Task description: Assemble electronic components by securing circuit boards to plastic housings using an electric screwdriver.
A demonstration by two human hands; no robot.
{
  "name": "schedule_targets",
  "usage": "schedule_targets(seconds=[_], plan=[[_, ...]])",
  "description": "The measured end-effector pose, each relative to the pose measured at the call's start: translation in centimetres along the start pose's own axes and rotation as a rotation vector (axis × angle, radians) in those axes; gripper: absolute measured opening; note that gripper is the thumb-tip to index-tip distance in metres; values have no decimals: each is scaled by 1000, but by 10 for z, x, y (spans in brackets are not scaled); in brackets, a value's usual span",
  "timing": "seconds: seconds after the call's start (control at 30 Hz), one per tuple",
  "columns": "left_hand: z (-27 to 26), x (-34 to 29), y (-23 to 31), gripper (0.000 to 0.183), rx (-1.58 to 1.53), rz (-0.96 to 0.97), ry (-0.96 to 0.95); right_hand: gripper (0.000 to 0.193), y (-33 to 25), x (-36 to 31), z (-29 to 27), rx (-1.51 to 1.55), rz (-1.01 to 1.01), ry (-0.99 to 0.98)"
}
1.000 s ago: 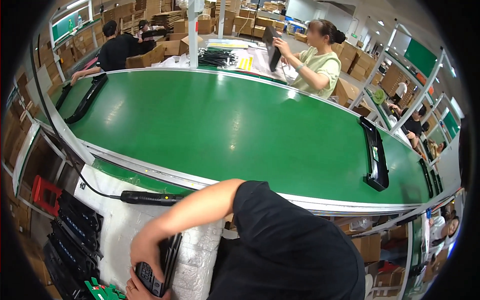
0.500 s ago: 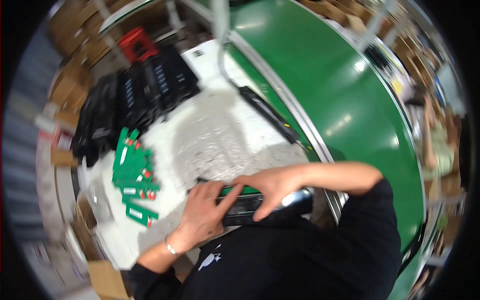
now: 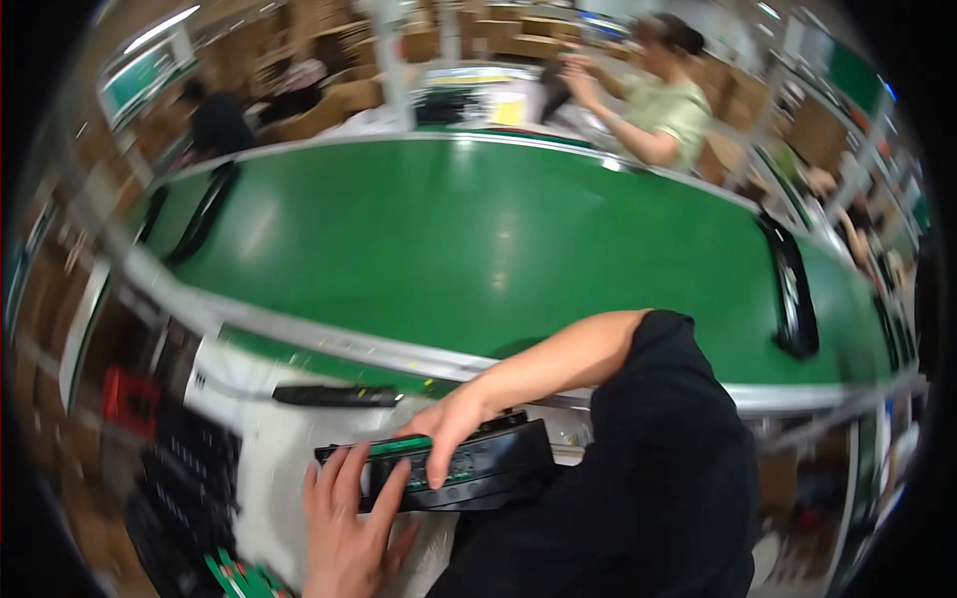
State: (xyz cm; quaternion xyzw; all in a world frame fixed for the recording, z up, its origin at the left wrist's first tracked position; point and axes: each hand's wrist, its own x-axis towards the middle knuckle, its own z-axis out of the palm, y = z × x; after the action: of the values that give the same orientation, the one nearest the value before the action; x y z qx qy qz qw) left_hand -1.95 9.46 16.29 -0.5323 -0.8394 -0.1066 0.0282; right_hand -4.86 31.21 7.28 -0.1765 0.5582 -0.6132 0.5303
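A long black plastic housing (image 3: 508, 463) is held low in front of me, with a narrow green circuit board (image 3: 394, 446) along its far edge. My right hand (image 3: 454, 424) grips the housing near its middle, thumb over the top face and the other fingers hidden behind it. Over the left end lie the fingers of my left hand (image 3: 344, 523), somewhat apart and pressing on the housing; its thumb is partly hidden below the near edge.
Beyond the white worktop (image 3: 269, 448) runs a wide green conveyor belt (image 3: 478, 249), bearing a black bar-shaped part (image 3: 793, 289) at right. A black handheld tool (image 3: 334, 396) lies near its edge. Black housings (image 3: 189, 468) and green boards (image 3: 244, 576) are at left. Another person (image 3: 663, 100) works across the belt.
The view has swung up and to the right, showing more of the belt. Both hands still hold the housing, now more tilted, and the left fingers have spread over its left end.
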Motion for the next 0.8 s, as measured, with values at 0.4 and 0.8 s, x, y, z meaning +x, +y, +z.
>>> schedule_targets(seconds=[0.4,0.8], plan=[[-37,21,12,19,-1428,691,-330,109,17,-221,-95,142,-165,1580],[1,-83,-36,9,-1279,-259,-136,50,-8,-173,-117,-793,-177,1740]])
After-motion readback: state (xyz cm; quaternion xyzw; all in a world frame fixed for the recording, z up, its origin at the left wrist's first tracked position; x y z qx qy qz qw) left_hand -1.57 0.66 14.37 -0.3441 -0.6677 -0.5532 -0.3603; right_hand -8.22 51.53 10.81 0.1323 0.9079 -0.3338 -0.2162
